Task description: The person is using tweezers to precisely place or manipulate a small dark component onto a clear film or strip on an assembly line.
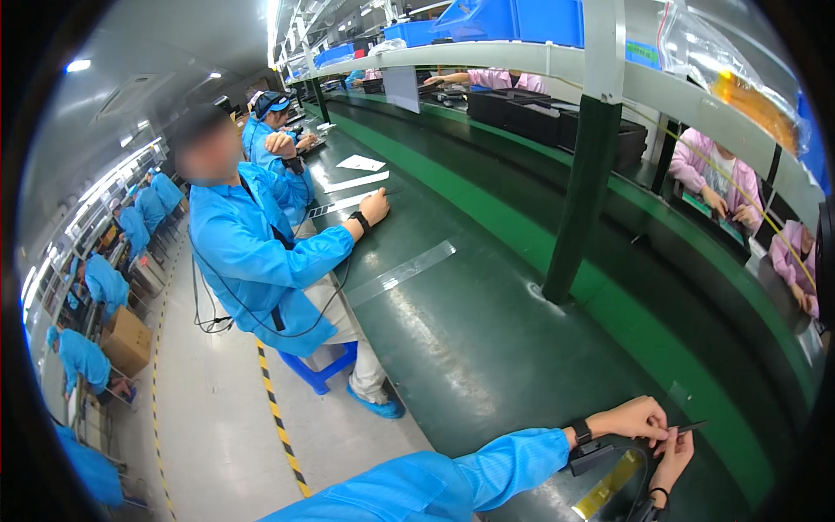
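At the lower right, my left hand point(642, 419) reaches over the green bench, its arm in a blue sleeve. Its fingertips are pinched together, touching those of my right hand point(671, 459), which comes up from below. A thin dark stick-like piece point(693, 426) juts to the right from between the fingers of both hands; its exact kind is too small to tell. Under my left wrist, beside my hands, a shiny yellow strip of film point(609, 485) lies on the bench. A small black device point(591, 458) sits at my left wrist.
A green post point(584, 200) rises from the bench. Clear tape point(405, 271) and white strips point(357, 181) lie further along. A co-worker in blue point(261, 235) sits at my left on a blue stool point(320, 372). Across the recessed line, people in pink point(718, 174) work below a shelf.
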Motion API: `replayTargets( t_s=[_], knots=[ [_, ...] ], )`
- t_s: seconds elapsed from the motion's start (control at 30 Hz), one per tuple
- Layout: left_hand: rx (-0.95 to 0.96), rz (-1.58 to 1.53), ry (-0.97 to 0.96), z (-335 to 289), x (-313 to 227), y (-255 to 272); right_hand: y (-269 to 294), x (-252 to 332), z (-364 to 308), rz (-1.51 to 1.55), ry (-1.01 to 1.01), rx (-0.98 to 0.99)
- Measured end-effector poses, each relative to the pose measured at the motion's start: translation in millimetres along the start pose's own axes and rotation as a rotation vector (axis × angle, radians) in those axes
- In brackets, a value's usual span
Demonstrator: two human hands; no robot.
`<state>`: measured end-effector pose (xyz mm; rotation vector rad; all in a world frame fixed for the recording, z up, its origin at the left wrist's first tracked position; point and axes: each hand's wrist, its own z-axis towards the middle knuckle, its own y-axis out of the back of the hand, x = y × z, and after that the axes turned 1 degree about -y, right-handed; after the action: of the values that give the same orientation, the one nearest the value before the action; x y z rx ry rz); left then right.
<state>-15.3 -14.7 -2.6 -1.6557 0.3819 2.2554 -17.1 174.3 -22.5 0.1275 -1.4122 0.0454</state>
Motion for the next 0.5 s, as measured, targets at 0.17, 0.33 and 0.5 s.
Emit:
replayTargets(
  t_s=[0.17,0.33,0.5],
  knots=[
    [0.000,0.047,-0.014,-2.6,-0.7,1.6,-2.3,3.2,-2.7,0.003,0.003,0.005],
    [-0.022,0.064,-0.046,2.8,1.9,-1.9,4.2,5.6,0.5,0.046,-0.007,0.026],
    [-0.027,0.033,-0.023,2.3,0.5,-2.8,4.3,-3.9,3.8,0.044,-0.056,-0.086]
  ],
)
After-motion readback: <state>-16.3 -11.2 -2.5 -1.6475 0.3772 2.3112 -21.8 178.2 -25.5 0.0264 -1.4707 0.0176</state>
